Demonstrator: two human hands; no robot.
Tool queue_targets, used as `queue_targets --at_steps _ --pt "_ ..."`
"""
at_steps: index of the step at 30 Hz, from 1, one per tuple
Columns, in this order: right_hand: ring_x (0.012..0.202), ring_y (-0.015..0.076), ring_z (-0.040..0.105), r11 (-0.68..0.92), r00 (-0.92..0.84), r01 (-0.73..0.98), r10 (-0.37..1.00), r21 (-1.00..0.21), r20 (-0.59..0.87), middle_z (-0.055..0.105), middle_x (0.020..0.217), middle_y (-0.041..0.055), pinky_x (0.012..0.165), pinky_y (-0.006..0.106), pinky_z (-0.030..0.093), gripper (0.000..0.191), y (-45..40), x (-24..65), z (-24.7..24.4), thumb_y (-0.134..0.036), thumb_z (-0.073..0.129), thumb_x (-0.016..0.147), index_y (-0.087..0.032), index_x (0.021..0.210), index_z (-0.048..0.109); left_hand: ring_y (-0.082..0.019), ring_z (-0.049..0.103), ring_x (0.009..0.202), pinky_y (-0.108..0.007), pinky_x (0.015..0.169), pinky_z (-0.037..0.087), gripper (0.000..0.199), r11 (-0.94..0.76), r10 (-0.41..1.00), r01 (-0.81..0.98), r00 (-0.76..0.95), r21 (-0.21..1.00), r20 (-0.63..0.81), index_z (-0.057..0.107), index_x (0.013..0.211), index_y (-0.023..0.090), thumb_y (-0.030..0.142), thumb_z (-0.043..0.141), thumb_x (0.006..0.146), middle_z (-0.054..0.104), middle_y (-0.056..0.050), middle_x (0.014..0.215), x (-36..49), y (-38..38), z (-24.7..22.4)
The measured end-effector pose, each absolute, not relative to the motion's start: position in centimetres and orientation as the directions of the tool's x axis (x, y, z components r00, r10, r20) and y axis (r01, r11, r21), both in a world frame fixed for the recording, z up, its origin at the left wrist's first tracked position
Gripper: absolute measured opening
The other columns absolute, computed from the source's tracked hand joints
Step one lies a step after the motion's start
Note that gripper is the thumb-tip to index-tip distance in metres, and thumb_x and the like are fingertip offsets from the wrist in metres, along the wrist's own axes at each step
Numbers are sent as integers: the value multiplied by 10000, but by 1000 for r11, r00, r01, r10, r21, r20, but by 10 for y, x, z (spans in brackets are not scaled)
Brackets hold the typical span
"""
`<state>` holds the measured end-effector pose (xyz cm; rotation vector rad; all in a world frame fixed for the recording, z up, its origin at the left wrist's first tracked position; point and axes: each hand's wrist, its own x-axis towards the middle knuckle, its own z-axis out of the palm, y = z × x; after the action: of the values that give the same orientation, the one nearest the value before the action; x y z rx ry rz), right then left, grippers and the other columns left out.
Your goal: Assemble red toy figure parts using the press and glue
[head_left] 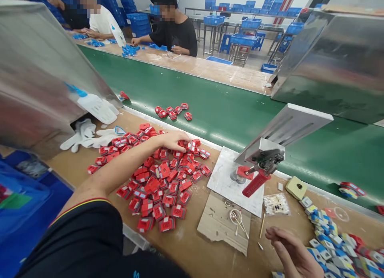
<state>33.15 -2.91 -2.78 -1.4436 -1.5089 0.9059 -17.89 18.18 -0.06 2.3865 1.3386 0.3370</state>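
My left hand (174, 141) reaches to the far side of a heap of small red plastic parts (163, 172). Its thumb and fingers close around one red part (182, 144) at the heap's edge. My right hand (295, 252) is at the lower right, fingers slightly bent and apart from the thumb, with nothing visible in it. Close by lie a wooden stick (262, 226) and a small white tip (260, 246). Between my hands, a toggle clamp with a red handle (256, 183) is fixed on a white plate (220, 172), with a red part (245, 172) under it.
Several red parts (172, 112) sit on the green conveyor belt (219, 106). Blue, yellow and grey parts (330, 242) are piled at right. Cardboard (216, 226) holds cotton swabs (240, 226). Gloves (84, 136) and a glue bottle (97, 108) are at left. Co-workers (180, 34) sit across.
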Motion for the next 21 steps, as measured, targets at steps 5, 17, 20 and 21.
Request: queue_targets --at_steps 5,17,20,21 --pt "783 288 868 121 44 417 987 -901 154 881 917 132 721 305 734 333 -32 325 -33 -561 835 862 -240 943 867 -234 658 810 -338 822 530 413 -552 751 610 661 569 20 615 732 241 611 665 907 696 -50 822 -165 151 12" --pt "741 254 867 205 3 452 973 -868 231 876 837 103 696 246 715 278 -27 313 -14 -522 802 898 -252 900 870 -271 661 1006 -393 941 518 251 -433 888 749 451 501 93 683 905 237 410 549 1027 720 -109 1058 -184 80 11" --pt "748 258 870 189 12 432 977 -882 215 880 856 107 699 241 714 285 -26 315 -16 -529 821 879 -250 909 873 -268 683 1049 -395 992 510 240 -390 898 789 440 476 6 728 1083 264 437 569 1036 753 -95 1123 -198 54 13" --pt "749 259 870 190 9 425 977 -885 214 880 855 108 701 240 713 289 -25 315 -17 -532 825 876 -249 907 873 -262 692 1033 -391 995 506 249 -387 893 789 450 477 -20 734 1102 271 453 577 1037 764 -82 1109 -203 51 16"
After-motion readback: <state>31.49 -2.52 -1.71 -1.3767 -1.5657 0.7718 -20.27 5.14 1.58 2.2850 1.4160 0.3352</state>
